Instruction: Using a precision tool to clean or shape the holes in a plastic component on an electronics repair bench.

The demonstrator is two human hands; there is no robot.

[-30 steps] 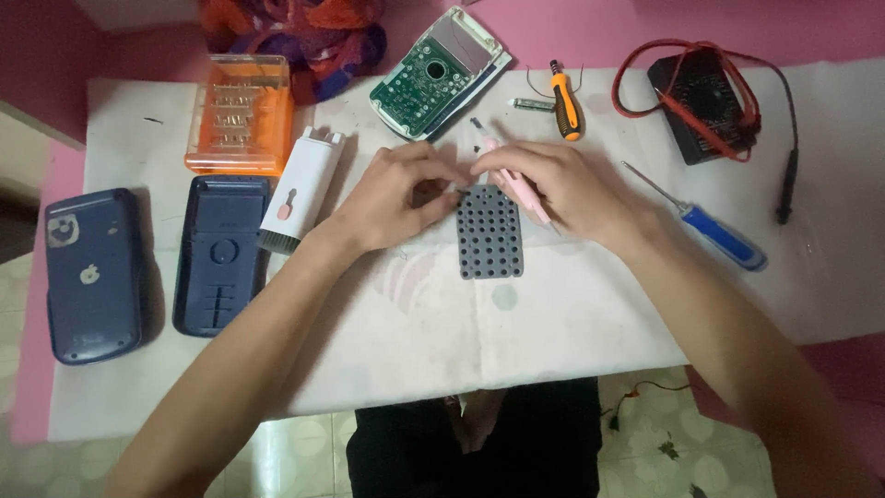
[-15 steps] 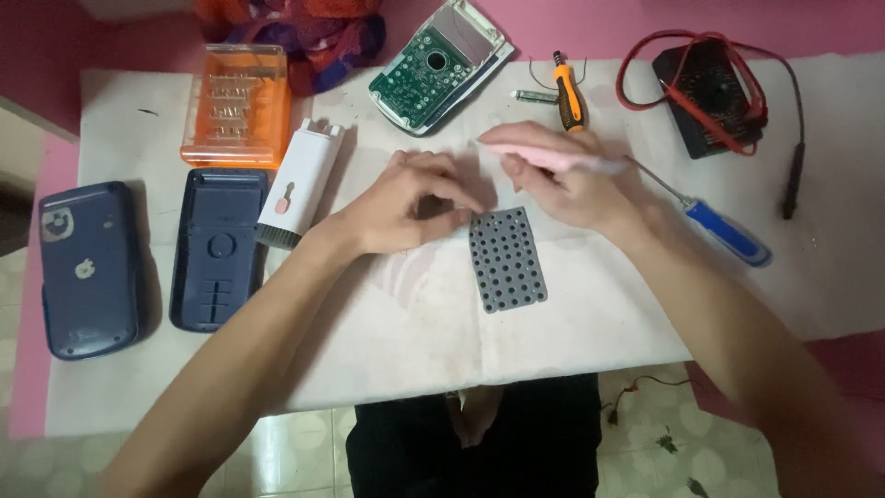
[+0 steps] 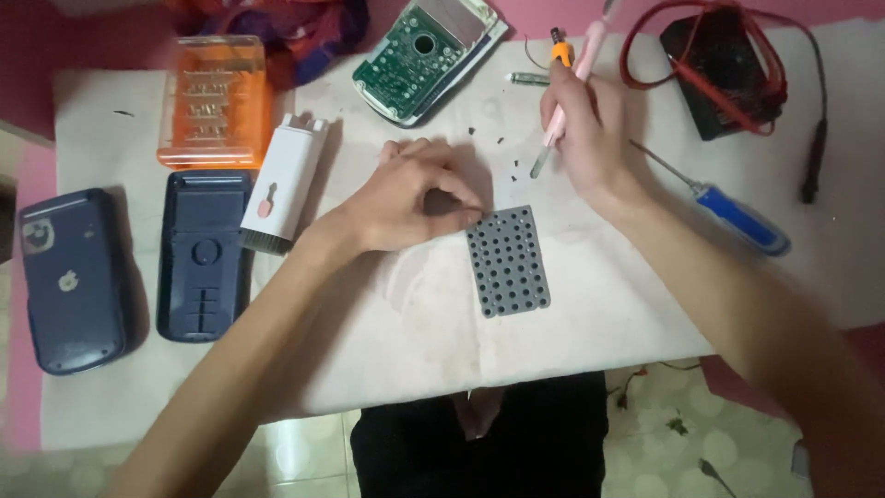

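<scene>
fingers point(image 3: 466, 207) of left hand point(image 3: 415, 194) pinch grey keypad mat point(image 3: 507, 261) | right hand point(image 3: 590, 129) grips pink tool point(image 3: 564, 101)

one head-worn camera looks steeply down, fairly close, over the white table point(image 3: 645, 314); edges seem blurred.

You are sitting at a makeshift home repair bench, not a fitted workshop. A white cloth point(image 3: 415, 341) covers the table, with pink showing past its far edge and pale floor tiles point(image 3: 304, 452) beneath you. Along the far edge lie an orange bit case point(image 3: 214, 100), a bare green circuit board point(image 3: 415, 55) and a black multimeter point(image 3: 728, 83) with red leads.
</scene>
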